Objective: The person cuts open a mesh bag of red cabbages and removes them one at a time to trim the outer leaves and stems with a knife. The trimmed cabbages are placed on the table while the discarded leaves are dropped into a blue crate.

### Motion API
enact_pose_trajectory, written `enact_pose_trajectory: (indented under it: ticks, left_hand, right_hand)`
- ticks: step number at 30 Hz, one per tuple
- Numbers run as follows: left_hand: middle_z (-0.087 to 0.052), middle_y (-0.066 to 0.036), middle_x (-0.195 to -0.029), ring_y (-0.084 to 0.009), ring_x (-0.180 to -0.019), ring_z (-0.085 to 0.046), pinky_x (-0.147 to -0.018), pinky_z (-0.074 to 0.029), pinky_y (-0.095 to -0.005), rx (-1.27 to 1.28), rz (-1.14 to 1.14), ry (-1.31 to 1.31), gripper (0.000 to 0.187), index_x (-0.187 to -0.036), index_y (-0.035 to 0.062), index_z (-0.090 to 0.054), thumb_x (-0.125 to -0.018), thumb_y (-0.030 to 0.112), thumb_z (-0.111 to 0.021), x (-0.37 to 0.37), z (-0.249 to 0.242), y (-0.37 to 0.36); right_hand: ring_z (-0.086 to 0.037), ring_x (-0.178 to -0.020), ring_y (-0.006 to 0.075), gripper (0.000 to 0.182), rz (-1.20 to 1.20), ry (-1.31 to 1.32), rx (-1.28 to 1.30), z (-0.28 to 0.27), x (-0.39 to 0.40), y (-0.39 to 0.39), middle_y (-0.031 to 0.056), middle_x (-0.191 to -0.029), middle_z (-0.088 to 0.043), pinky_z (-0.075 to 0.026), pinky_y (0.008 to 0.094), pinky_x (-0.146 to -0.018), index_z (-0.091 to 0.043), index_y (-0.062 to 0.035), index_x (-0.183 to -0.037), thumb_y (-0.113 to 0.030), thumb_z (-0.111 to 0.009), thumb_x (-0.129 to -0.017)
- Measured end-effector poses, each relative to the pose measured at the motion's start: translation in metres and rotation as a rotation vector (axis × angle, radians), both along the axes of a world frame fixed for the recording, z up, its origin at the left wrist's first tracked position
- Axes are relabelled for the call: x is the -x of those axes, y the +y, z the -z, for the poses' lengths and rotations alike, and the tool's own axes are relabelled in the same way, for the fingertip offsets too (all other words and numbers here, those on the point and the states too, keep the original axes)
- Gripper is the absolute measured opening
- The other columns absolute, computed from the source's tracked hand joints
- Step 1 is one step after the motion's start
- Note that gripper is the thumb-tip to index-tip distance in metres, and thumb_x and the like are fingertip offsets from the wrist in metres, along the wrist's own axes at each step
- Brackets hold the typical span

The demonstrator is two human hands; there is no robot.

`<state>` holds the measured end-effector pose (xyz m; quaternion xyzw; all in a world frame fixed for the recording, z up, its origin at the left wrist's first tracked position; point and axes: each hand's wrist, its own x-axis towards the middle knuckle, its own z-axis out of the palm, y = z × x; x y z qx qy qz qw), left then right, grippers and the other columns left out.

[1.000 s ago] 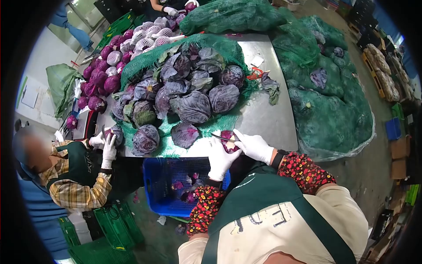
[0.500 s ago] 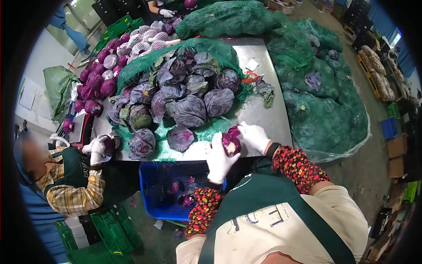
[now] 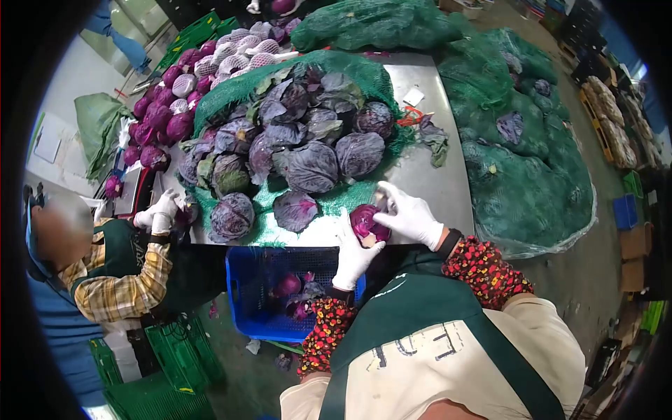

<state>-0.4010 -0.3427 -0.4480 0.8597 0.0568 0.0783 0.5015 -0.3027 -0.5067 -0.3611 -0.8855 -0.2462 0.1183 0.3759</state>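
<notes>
Red cabbage cradled at the near edge of the table
The left hand cups it, fingers part-curled; the right hand bends in beside a dark, blurred thing, its grip unclear. A steady, light left cradle should best keep the round head from rolling.

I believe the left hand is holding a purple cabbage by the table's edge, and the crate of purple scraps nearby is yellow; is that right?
Not quite: the head view shows the crate is blue. The left hand does hold a purple cabbage.
</notes>
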Motion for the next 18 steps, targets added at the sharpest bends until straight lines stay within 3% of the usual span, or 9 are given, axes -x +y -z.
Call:
enact_pose_trajectory:
  ticks: [1, 4, 5, 6, 8, 10, 11, 15, 18]
  left_hand:
    - [-0.027, -0.028, -0.146, -0.0435, -0.138, -0.022, -0.114, -0.019, -0.0483, 0.017, 0.009, 0.003, 0.111, -0.147, -0.0039, -0.014, -0.066, 0.026, -0.083, -0.003, 0.0, 0.001]
    - [-0.028, -0.029, -0.145, -0.0432, -0.138, -0.023, -0.114, -0.02, -0.0465, 0.075, 0.13, 0.158, 0.112, -0.147, -0.0049, -0.014, -0.065, 0.026, -0.084, -0.013, 0.014, 0.012]
    - [-0.054, -0.021, -0.117, -0.0349, -0.113, -0.052, -0.099, -0.04, -0.0446, 0.018, 0.09, 0.002, 0.081, -0.13, -0.0024, -0.038, -0.067, 0.02, -0.083, -0.012, 0.014, 0.011]
    - [-0.052, -0.022, -0.121, -0.0355, -0.116, -0.051, -0.099, -0.041, -0.0436, -0.064, 0.105, 0.045, 0.081, -0.132, -0.0009, -0.037, -0.068, 0.019, -0.083, -0.013, 0.002, 0.012]
    - [-0.059, -0.021, -0.111, -0.034, -0.105, -0.059, -0.091, -0.046, -0.0426, -0.055, 0.06, -0.054, 0.067, -0.123, -0.0026, -0.047, -0.07, 0.021, -0.081, -0.015, 0.002, 0.011]
    - [-0.065, -0.019, -0.095, -0.0306, -0.09, -0.065, -0.081, -0.05, -0.041, -0.137, 0.182, 0.231, 0.05, -0.109, -0.0041, -0.058, -0.072, 0.023, -0.079, -0.021, -0.001, 0.018]
    - [-0.067, -0.016, -0.083, -0.0278, -0.078, -0.067, -0.073, -0.052, -0.039, -0.145, 0.187, 0.238, 0.04, -0.098, -0.0047, -0.062, -0.074, 0.024, -0.077, -0.02, -0.001, 0.019]
    - [-0.067, -0.018, -0.091, -0.0278, -0.084, -0.066, -0.077, -0.051, -0.038, -0.104, 0.329, 0.431, 0.042, -0.104, -0.0041, -0.061, -0.075, 0.024, -0.076, -0.027, -0.046, 0.021]
    - [-0.065, -0.02, -0.101, -0.0276, -0.095, -0.064, -0.085, -0.048, -0.0399, -0.174, 0.301, 0.319, 0.048, -0.109, -0.0038, -0.059, -0.075, 0.025, -0.076, -0.03, -0.028, 0.022]
  right_hand:
    - [-0.065, -0.082, 0.0378, 0.073, -0.074, -0.313, 0.03, 0.011, 0.003, 0.003, 0.0194, -0.103, -0.061, -0.052, 0.0428, -0.073, -0.039, -0.0137, -0.139, -0.04, -0.069, -0.078]
    - [-0.064, -0.074, 0.0367, 0.066, -0.208, -0.322, 0.152, 0.009, 0.003, 0.005, 0.0194, -0.102, -0.053, -0.052, 0.0447, -0.067, -0.048, -0.0122, -0.132, -0.037, -0.071, -0.075]
    - [-0.065, -0.076, 0.0335, 0.058, -0.222, -0.324, 0.195, 0.008, 0.002, 0.005, 0.0152, -0.104, -0.054, -0.053, 0.042, -0.068, -0.054, -0.0124, -0.126, -0.037, -0.07, -0.076]
    - [-0.065, -0.075, 0.033, 0.05, -0.241, -0.331, 0.217, 0.003, 0.0, 0.006, 0.0143, -0.104, -0.054, -0.054, 0.0411, -0.067, -0.059, -0.0116, -0.118, -0.038, -0.069, -0.076]
    - [-0.065, -0.073, 0.033, 0.046, -0.31, -0.355, 0.266, -0.007, -0.001, 0.009, 0.0138, -0.108, -0.054, -0.054, 0.0405, -0.065, -0.06, -0.0086, -0.111, -0.038, -0.068, -0.076]
    - [-0.064, -0.068, 0.035, 0.039, -0.358, -0.414, 0.279, -0.003, -0.007, 0.011, 0.0156, -0.103, -0.057, -0.053, 0.043, -0.064, -0.06, -0.0052, -0.098, -0.036, -0.068, -0.075]
    - [-0.065, -0.068, 0.0341, 0.037, -0.363, -0.373, 0.309, 0.001, -0.011, 0.014, 0.0165, -0.092, -0.062, -0.054, 0.0425, -0.064, -0.062, -0.0036, -0.092, -0.035, -0.069, -0.074]
    - [-0.065, -0.066, 0.0323, 0.032, -0.46, -0.389, 0.396, -0.007, -0.023, 0.013, 0.016, -0.078, -0.062, -0.053, 0.0411, -0.06, -0.062, -0.0046, -0.085, -0.033, -0.068, -0.074]
    - [-0.064, -0.065, 0.0316, 0.029, -0.477, -0.406, 0.426, -0.005, -0.025, 0.013, 0.014, -0.079, -0.061, -0.052, 0.0416, -0.059, -0.061, -0.0063, -0.086, -0.031, -0.069, -0.073]
